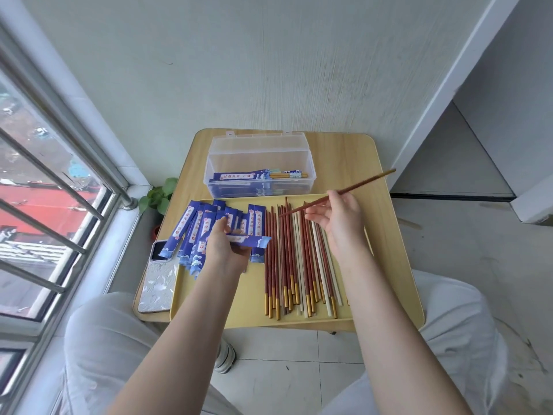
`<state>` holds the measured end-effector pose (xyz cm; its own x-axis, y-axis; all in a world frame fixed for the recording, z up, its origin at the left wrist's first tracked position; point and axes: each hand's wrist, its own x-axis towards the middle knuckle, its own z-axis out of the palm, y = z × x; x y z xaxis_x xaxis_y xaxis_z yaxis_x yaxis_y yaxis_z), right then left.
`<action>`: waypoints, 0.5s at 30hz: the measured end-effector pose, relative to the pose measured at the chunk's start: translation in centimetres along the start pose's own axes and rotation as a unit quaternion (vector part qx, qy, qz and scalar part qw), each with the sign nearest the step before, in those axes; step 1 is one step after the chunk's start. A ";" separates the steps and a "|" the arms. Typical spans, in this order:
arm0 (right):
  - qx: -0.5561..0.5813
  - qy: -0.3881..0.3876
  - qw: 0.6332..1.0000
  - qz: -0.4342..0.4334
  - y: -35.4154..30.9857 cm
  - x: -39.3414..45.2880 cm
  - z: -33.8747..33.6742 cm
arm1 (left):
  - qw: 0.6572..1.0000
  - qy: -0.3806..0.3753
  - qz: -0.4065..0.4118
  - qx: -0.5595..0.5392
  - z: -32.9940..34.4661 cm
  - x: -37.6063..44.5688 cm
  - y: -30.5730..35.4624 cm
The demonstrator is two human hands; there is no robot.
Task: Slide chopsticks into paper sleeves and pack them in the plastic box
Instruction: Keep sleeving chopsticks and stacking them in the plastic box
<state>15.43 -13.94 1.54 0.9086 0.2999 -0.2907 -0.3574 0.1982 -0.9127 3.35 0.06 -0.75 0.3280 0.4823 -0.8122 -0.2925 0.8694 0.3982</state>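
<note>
My left hand (225, 246) holds one blue paper sleeve (253, 240) level above the yellow tray (248, 307), its open end pointing right. In my right hand (338, 219) a red chopstick (363, 182) is pinched, slanting up to the right with its lower tip close to the sleeve's end. Several loose red and white chopsticks (294, 265) lie side by side on the tray's right half. A pile of blue sleeves (196, 229) covers the left half. The clear plastic box (258, 166) stands open behind the tray with several sleeved chopsticks inside.
A phone (157, 280) in a pale case lies on the small wooden table (353, 157) left of the tray. A potted plant (158, 196) stands by the window at the left. A wall is right behind the table, and my knees sit below its front edge.
</note>
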 end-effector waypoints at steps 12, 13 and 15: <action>-0.004 -0.033 0.999 0.018 1.4 -1.0 0.5 | 0.999 -0.012 0.024 0.031 -0.2 -0.5 -0.5; 0.000 -0.040 0.999 0.018 1.4 -1.1 0.6 | 0.999 -0.011 0.026 0.036 -0.3 -0.5 -0.6; -0.001 -0.052 0.999 0.010 1.4 -1.3 0.8 | 0.999 -0.003 0.030 0.038 -0.3 -0.5 -0.7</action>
<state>13.55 -13.34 0.82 0.8737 0.3995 -0.2778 -0.3753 0.1900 -0.9072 3.17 -0.81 -0.76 0.3178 0.5341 -0.7834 -0.2423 0.8446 0.4775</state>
